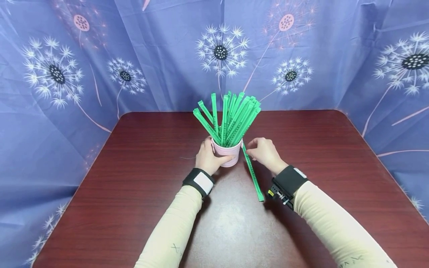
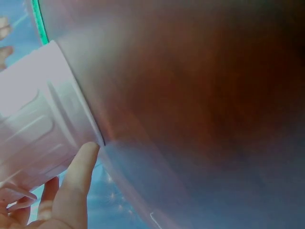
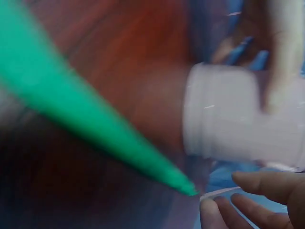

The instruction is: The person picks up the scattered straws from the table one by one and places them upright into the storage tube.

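A pink bucket [image 1: 226, 155] stands upright, filled with several long, thin green wrapped sticks [image 1: 234, 119] with flat ends and dark print. My left hand [image 1: 208, 158] holds the bucket from its left side, thumb across the front. In the left wrist view, the thumb [image 2: 80, 179] lies against the bucket wall near the base. Beside the bucket on the right, a single green stick [image 1: 253, 173] slants toward me. My right hand [image 1: 263, 152] is at its far end, fingers bent. The right wrist view shows a gap between thumb and fingers [image 3: 214, 214], near the stick's tip [image 3: 183, 186].
The dark red wooden table [image 1: 140, 160] reflects light near its front. A blue curtain [image 1: 167, 44] with dandelion prints hangs behind the table and at both sides. A black strap [image 1: 198, 182] with a white patch wraps the left wrist; another strap [image 1: 289, 182] wraps the right.
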`<state>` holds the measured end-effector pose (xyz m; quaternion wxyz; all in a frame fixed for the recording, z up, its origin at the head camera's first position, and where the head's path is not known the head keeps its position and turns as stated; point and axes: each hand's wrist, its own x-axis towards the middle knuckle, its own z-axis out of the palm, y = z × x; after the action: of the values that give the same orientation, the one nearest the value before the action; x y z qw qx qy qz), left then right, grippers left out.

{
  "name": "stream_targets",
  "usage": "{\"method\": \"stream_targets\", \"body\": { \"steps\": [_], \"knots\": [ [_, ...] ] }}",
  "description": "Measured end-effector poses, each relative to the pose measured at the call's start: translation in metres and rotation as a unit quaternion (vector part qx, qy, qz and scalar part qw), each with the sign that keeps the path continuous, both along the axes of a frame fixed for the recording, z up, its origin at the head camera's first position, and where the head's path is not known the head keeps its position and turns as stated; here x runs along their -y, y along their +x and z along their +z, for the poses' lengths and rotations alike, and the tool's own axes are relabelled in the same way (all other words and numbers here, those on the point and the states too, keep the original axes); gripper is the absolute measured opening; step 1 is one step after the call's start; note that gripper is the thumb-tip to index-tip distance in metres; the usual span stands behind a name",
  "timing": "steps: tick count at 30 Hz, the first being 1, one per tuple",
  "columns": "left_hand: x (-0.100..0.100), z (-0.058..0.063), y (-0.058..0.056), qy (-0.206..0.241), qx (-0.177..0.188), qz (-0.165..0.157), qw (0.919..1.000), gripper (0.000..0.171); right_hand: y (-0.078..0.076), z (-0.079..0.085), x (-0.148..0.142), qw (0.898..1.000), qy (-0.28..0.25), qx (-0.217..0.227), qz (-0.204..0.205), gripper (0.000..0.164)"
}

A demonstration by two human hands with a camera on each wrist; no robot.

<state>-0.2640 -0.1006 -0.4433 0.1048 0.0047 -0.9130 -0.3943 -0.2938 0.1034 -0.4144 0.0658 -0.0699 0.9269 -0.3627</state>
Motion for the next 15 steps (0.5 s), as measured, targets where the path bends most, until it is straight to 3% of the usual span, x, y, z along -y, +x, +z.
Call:
{"method": "stream_targets", "body": {
  "steps": [5,15],
  "knots": [
    [-0.001,0.001,0.001,0.000,-0.002,-0.002,1.0000,0.097,-0.002,-0.012,-0.004,0.996,0.076,0.027,0.024,0.039],
    [0.001,0.001,0.002,-0.008,-0.007,-0.001,0.9999,0.097,-0.005,-0.016,-0.009,0.992,0.073,0.096,0.041,0.026]
  ]
}}
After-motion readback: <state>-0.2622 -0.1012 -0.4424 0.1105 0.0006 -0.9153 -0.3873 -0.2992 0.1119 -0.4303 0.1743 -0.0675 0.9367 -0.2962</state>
